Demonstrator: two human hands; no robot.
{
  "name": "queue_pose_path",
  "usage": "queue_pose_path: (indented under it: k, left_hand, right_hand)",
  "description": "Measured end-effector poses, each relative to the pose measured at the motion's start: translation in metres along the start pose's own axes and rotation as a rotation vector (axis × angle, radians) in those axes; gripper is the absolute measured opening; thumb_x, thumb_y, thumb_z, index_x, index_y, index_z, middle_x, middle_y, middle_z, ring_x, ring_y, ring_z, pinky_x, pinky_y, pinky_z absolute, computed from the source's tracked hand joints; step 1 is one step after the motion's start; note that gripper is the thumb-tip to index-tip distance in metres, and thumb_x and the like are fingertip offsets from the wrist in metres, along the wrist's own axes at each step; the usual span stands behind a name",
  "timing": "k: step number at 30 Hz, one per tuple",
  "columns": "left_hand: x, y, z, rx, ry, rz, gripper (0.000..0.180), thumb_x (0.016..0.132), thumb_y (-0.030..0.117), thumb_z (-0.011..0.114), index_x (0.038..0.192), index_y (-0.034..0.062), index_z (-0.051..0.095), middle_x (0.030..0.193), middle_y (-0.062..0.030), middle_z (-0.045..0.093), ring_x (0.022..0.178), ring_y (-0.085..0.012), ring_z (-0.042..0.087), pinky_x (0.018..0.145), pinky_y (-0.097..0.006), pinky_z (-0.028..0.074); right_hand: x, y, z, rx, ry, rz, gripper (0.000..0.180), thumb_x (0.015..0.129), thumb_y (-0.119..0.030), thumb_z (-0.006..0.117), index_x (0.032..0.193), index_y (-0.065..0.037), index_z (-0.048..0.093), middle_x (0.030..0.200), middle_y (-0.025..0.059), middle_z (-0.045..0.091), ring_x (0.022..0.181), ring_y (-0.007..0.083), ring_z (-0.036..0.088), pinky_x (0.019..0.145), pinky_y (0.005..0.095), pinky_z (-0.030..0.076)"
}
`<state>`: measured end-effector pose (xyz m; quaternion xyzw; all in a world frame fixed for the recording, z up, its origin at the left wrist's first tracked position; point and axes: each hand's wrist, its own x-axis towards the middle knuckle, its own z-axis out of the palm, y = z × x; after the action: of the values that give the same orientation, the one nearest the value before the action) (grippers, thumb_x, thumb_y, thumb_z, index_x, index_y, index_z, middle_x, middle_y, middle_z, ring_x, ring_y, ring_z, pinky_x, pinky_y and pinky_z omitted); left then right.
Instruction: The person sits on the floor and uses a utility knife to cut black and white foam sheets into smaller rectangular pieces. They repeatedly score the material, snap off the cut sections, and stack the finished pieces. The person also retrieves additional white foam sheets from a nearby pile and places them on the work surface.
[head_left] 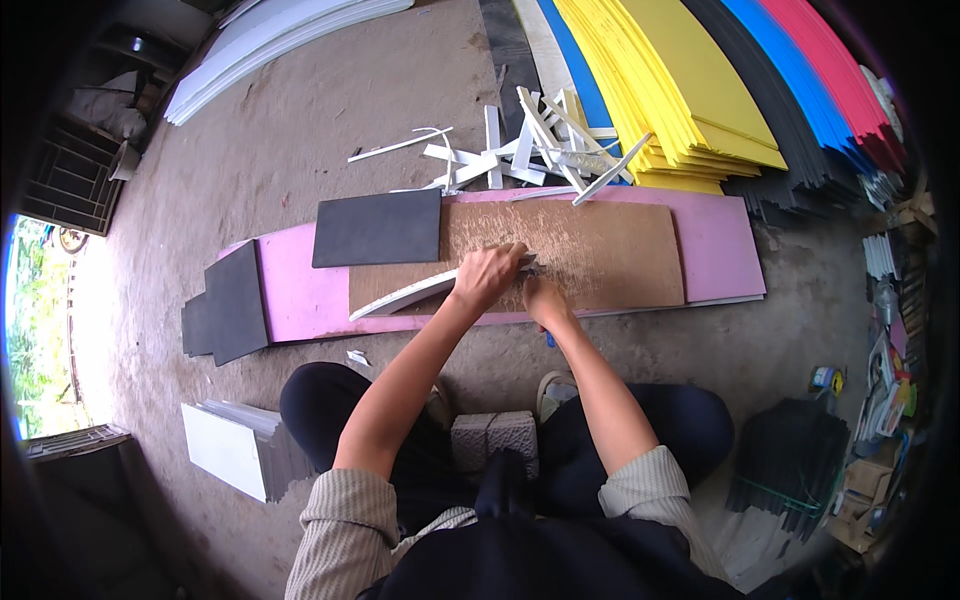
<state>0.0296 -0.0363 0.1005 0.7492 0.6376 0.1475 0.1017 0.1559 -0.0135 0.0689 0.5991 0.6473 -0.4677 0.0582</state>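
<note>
My left hand (487, 277) presses down on a long white strip (400, 296) that lies across a brown cutting board (600, 250). Close beside it, my right hand (541, 297) grips a small cutting tool at the strip's right end; the tool is mostly hidden by the fingers. The board rests on a long pink foam sheet (720, 250) on the floor. A dark grey foam sheet (378, 227) lies on the pink sheet to the upper left of my hands.
White offcut strips (520, 150) are heaped behind the board. Yellow foam sheets (680, 90), plus blue, black and red ones, fan out at the back right. Grey sheets (228, 305) sit at left, a white-topped stack (240, 450) near my knee, clutter at the right.
</note>
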Motion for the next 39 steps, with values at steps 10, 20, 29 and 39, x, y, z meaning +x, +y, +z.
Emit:
queue_pose_path:
  k: [10, 20, 29, 39]
  left_hand:
    - [0.015, -0.01, -0.001, -0.021, 0.06, -0.091, 0.019, 0.075, 0.013, 0.052, 0.092, 0.008, 0.048, 0.071, -0.0097, 0.057, 0.062, -0.0278, 0.059, 0.049, -0.036, 0.047]
    - [0.016, -0.007, 0.005, -0.02, 0.163, -0.144, 0.007, 0.079, 0.013, 0.045, 0.085, 0.0088, 0.047, 0.073, -0.0114, 0.059, 0.062, -0.0283, 0.059, 0.05, -0.038, 0.047]
    - [0.022, -0.027, -0.028, -0.057, 0.224, -0.23, 0.015, 0.077, 0.023, 0.052, 0.084, 0.0104, 0.057, 0.072, -0.0143, 0.059, 0.065, -0.032, 0.059, 0.053, -0.041, 0.046]
    - [0.023, -0.056, -0.211, -1.11, 1.022, -0.578, 0.031, 0.076, 0.01, 0.055, 0.106, 0.0055, 0.048, 0.08, -0.0097, 0.058, 0.075, -0.0177, 0.059, 0.064, -0.026, 0.049]
  right_hand:
    - [0.036, 0.026, 0.045, -0.108, 0.213, 0.034, 0.038, 0.087, -0.029, 0.034, 0.096, 0.004, 0.05, 0.09, 0.0245, 0.057, 0.086, 0.0399, 0.054, 0.076, 0.0454, 0.043]
    - [0.0, 0.052, 0.056, -0.194, 0.204, 0.045, 0.036, 0.086, -0.03, 0.034, 0.093, 0.002, 0.049, 0.089, 0.0238, 0.057, 0.085, 0.0387, 0.055, 0.074, 0.0463, 0.044]
    - [-0.009, 0.05, -0.02, -0.201, 0.017, -0.062, 0.05, 0.087, -0.03, 0.026, 0.085, 0.012, 0.053, 0.069, 0.0251, 0.058, 0.046, 0.031, 0.058, 0.052, 0.0393, 0.049]
    - [-0.044, -0.011, -0.18, 0.708, 0.351, -0.344, 0.042, 0.086, -0.043, 0.035, 0.07, -0.005, 0.043, 0.046, 0.0044, 0.044, 0.037, 0.0177, 0.05, 0.036, 0.0298, 0.043]
